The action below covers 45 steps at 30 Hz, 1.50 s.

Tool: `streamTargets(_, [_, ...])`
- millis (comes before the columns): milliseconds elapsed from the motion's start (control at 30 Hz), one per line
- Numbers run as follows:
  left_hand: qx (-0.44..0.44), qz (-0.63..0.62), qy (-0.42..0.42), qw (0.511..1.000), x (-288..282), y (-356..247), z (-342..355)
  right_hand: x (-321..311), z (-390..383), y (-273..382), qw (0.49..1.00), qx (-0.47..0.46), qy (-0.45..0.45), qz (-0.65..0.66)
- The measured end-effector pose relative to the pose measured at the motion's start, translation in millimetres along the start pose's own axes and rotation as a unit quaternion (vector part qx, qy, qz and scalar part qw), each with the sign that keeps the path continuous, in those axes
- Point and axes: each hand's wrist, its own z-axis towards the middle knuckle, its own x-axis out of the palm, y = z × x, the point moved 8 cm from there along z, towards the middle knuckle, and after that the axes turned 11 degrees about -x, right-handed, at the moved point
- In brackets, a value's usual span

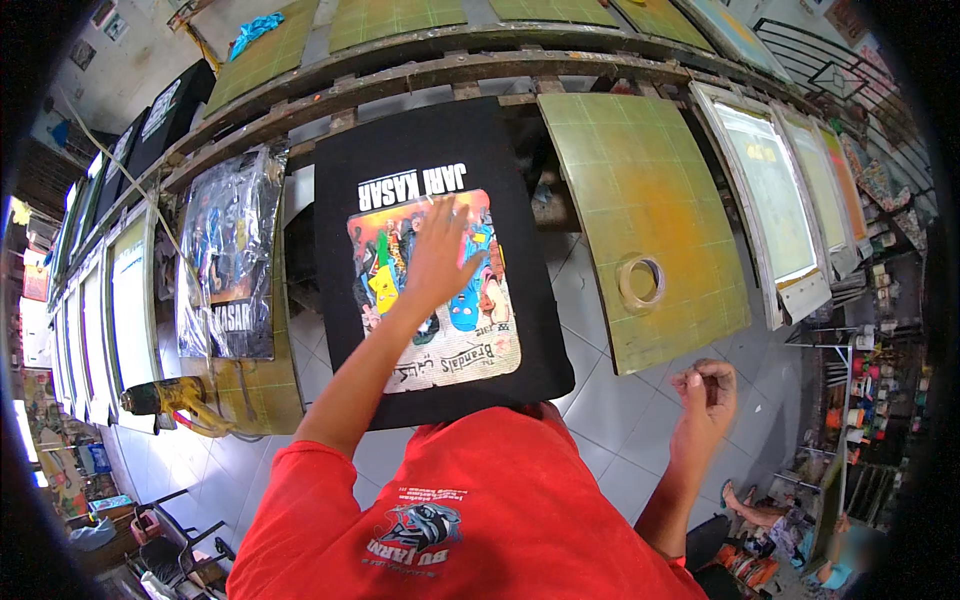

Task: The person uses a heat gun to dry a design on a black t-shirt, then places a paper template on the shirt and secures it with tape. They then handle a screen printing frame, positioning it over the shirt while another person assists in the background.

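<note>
Two hands are in our view, and only one of them touches the work. Our left hand [440,262] lies flat and wide, fingers spread, pressing on the coloured print [435,290] in the middle of the black shirt [430,260], which is pulled over a board on the long wooden rack [420,70]. The print is directly under the palm and the fingers, so part of it is hidden from us; the white letters above it stay uncovered, just beyond the fingertips. Our right hand [706,392] hangs well apart on the right, below the bare yellow-green board [640,220], with the fingers curled narrow as if pinching something small; we cannot tell if it holds anything. We judge that the main risk is smearing: if the ink is not fully dry, a flat palm that slides can drag colour over the black cloth or take it on the skin. Pressing on one side could also shift the shirt on its board and wrinkle the picture. A roll of tape [640,282] lies on the bare board, and a yellow heat gun [165,398] rests at the left, near a shirt wrapped in clear plastic [228,255].
</note>
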Motion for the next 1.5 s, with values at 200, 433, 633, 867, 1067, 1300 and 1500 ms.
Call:
streamTargets(200, [-0.033,0.045,0.043,0.997,17.7,62.3,1.0,55.9,-23.7,9.6,0.998,0.005,0.065,0.01])
streamTargets(433, [-0.032,0.059,0.068,0.995,31.8,70.7,5.0,76.5,-24.2,-5.1,0.997,0.02,0.078,0.011])
streamTargets(633, [-0.038,0.076,0.08,0.993,32.8,71.3,4.1,97.9,-0.7,-27.3,0.993,0.055,0.101,0.025])
streamTargets(867, [-0.051,0.083,0.122,0.988,39.0,73.9,7.0,123.2,14.9,-51.5,0.985,0.087,0.143,0.036])
streamTargets(1067, [-0.061,0.087,0.13,0.986,41.4,75.1,9.9,133.1,22.0,-64.3,0.982,0.092,0.158,0.043])
streamTargets(1300, [-0.068,0.075,0.117,0.988,35.8,76.8,10.6,138.5,23.5,-75.1,0.981,0.102,0.158,0.039])
streamTargets(1500, [-0.064,0.063,0.094,0.991,35.4,77.1,10.3,136.8,23.2,-77.4,0.981,0.1,0.163,-0.011])
